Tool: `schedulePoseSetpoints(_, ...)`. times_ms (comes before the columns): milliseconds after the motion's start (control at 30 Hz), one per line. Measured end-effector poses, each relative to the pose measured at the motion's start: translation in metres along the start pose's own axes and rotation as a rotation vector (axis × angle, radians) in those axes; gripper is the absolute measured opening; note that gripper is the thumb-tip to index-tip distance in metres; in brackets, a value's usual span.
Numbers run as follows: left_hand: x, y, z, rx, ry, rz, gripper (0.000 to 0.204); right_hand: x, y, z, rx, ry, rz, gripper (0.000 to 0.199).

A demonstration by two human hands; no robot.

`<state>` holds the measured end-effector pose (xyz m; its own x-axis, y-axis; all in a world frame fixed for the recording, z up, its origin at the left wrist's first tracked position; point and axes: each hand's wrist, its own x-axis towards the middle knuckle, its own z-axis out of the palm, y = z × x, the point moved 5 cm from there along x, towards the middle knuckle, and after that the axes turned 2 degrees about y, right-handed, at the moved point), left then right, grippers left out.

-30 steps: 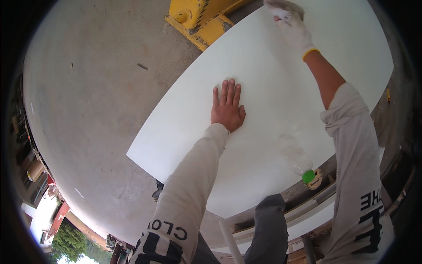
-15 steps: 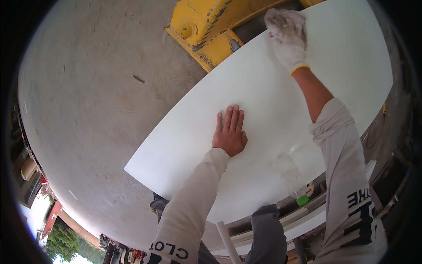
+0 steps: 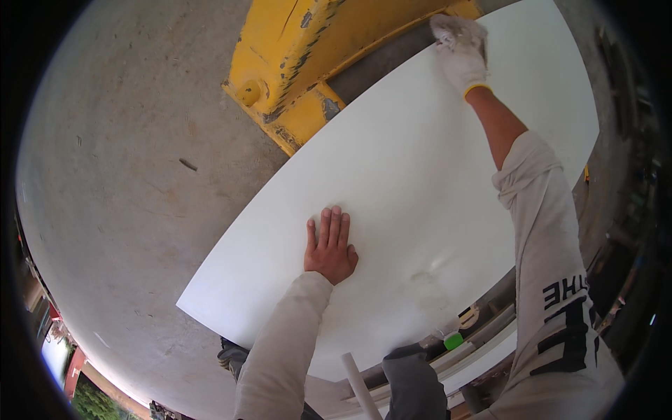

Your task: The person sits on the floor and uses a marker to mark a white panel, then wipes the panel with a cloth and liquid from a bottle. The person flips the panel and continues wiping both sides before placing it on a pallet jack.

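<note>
- White tube (image 3: 360, 385) sits closest, by the near edge of the white panel (image 3: 413, 161). Can't tell if they touch; my leg (image 3: 413, 381) is right there, so best not to bump either.
- Clear bottle (image 3: 428, 294) lies on its side on the panel, green cap (image 3: 453, 341) poking past the near edge. Could roll off if the panel jolts; I'd work gently around it.
- Bare left hand (image 3: 331, 245): palm down, fingers spread on the panel, grasping nothing. Reads as a brace. Steady, even weight there should limit sliding.
- Panel is what I'm working on: large, smooth, stretched out in front of me. Its support is mostly hidden, so I'd go easy on downward force near the edges.
- Gloved right hand (image 3: 462, 66): grasping a bunched rag (image 3: 458, 31) at the far edge. Flat cloth, light pressure, overlapping strokes would do best.
- Yellow metal base (image 3: 280, 77) is just beyond that edge, paint chipped. Don't snag the rag on it.
</note>
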<state>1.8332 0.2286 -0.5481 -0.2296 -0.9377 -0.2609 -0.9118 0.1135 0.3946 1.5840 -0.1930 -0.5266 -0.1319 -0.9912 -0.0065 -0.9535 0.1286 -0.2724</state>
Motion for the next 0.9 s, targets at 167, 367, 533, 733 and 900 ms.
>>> schedulePoseSetpoints(167,-0.005,-0.009,-0.008,0.043,0.022,-0.018,0.074,-0.142,-0.085,0.012,-0.137,0.049,-0.881,0.051)
schedulePoseSetpoints(367,0.003,0.003,-0.001,0.096,-0.184,-0.036,0.068,0.013,0.026,-0.01,-0.026,-0.126,-0.001,0.054)
schedulePoseSetpoints(533,-0.008,-0.01,-0.006,0.165,-0.117,-0.025,0.068,-0.089,-0.048,0.019,-0.241,-0.071,-0.69,0.054)
schedulePoseSetpoints(733,0.002,-0.004,-0.006,0.037,-0.001,0.044,0.068,-0.056,-0.022,0.011,-0.089,0.001,-0.28,0.058)
schedulePoseSetpoints(900,0.0,-0.008,-0.012,0.053,-0.02,0.041,0.063,-0.258,-0.178,0.034,-0.071,-0.243,-1.043,0.049)
